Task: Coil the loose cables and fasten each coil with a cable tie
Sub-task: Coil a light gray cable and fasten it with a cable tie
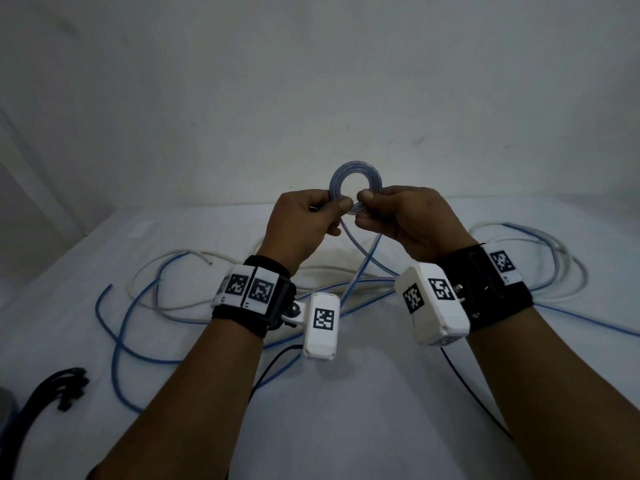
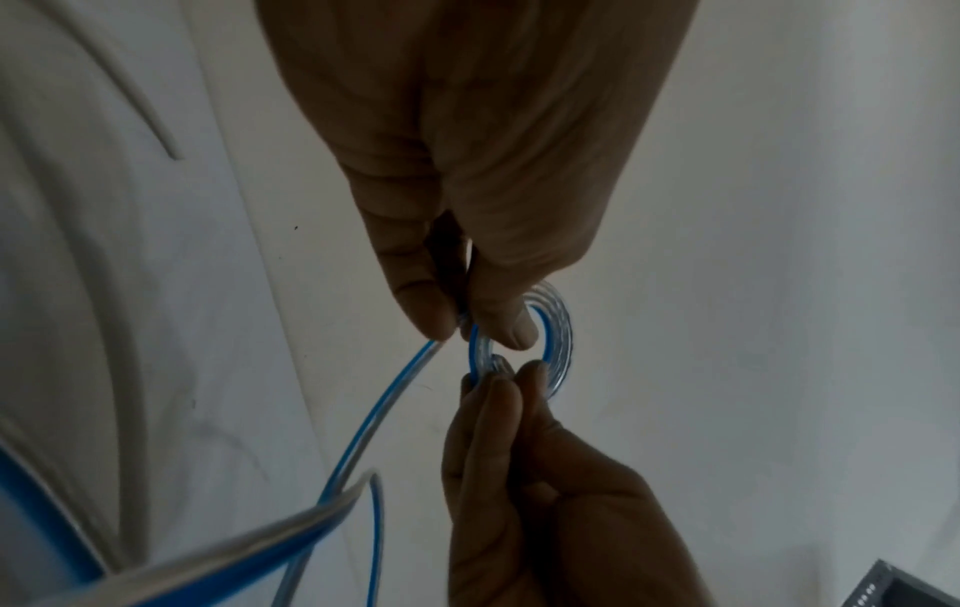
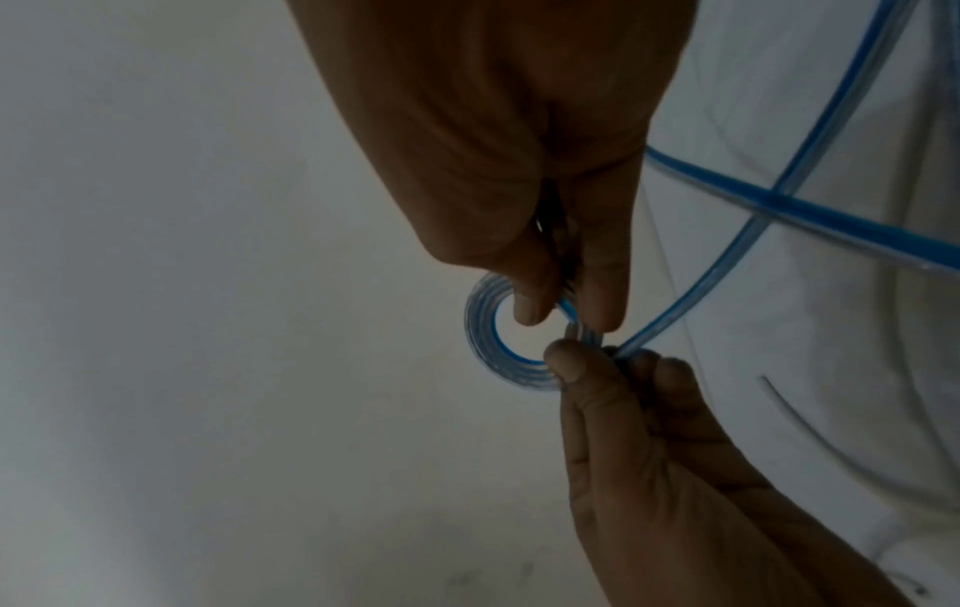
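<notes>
A small tight coil (image 1: 355,180) of clear cable with a blue stripe is held upright above the white table (image 1: 363,393). My left hand (image 1: 341,206) pinches its lower left side, and my right hand (image 1: 362,208) pinches its lower right, fingertips almost touching. In the left wrist view my left hand (image 2: 470,324) grips the coil (image 2: 560,341) from above. The right wrist view shows my right hand (image 3: 566,314) pinching the coil (image 3: 480,336). The cable's loose tail (image 1: 360,268) hangs to the table. A thin dark strip sits between my left fingers; I cannot tell what it is.
Loose blue-striped cable (image 1: 117,341) and a white cable (image 1: 145,275) sprawl in loops across the table under and beside my wrists. A bunch of black cable ties (image 1: 69,386) lies at the front left. Thin black leads run from the wrist cameras.
</notes>
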